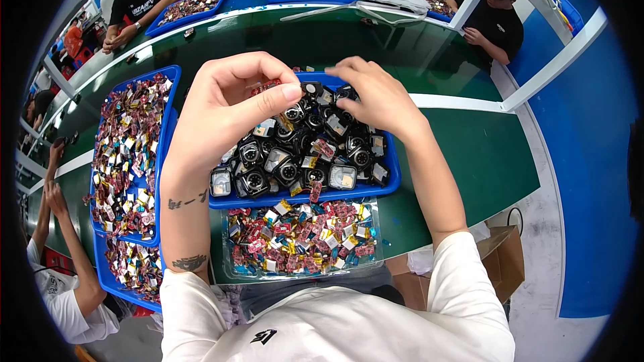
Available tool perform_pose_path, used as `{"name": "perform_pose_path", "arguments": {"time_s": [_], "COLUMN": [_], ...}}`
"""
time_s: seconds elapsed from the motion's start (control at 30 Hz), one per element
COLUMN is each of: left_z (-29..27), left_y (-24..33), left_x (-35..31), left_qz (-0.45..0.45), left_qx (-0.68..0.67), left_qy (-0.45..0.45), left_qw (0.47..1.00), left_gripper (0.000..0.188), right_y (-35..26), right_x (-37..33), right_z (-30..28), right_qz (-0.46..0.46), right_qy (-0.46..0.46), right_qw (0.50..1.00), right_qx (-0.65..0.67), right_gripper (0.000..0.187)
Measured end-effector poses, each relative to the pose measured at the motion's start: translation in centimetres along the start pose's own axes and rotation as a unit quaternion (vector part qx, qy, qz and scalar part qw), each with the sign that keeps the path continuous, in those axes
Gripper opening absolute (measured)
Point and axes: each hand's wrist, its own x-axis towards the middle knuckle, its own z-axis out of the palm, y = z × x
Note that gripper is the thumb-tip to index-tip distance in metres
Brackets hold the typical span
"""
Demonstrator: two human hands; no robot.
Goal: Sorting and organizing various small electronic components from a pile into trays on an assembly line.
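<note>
My left hand (231, 100) is raised over the far left part of a blue tray (396, 177), its thumb and fingers closed in a pinch. A bit of red circuit board (265, 87) shows within the curl of the fingers; whether it is gripped or lies behind them I cannot tell. My right hand (384, 97) hovers over the tray's far right part, thumb and fingers apart, with slight blur at the fingertips. Between the hands and below them lie several black smartwatch cases (287, 171), some showing round sensor backs, others opened with pale insides.
Close to my body sits a clear tray (377, 265) heaped with small red boards, yellow and white parts. Stacked blue trays (173, 87) of similar parts stand at left. Co-workers sit across the green table (463, 141). A white frame post (557, 60) rises at right; a cardboard box (503, 261) stands below.
</note>
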Motion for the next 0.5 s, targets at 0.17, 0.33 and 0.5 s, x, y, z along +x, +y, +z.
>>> {"name": "perform_pose_path", "arguments": {"time_s": [0.17,0.33,0.5], "left_z": [-0.3,-0.1,0.6], "left_y": [0.3,-0.1,-0.5], "left_x": [-0.1,0.0,0.1], "left_qz": [-0.014,-0.002,-0.006], "left_qx": [0.026,0.046,0.215], "left_qy": [-0.006,-0.015,0.028], "left_qw": [1.0,0.999,0.976], "left_gripper": [0.008,0.008,0.008], "right_y": [0.5,-0.2,-3.9], "right_x": [0.1,1.1,0.8], "right_z": [0.6,-0.1,-1.6], "right_qz": [-0.019,0.074,0.111], "right_qy": [-0.223,-0.213,-0.092], "right_qw": [0.975,0.855,0.814], "right_qx": [0.008,0.467,0.563], "right_gripper": [0.026,0.012,0.033]}}
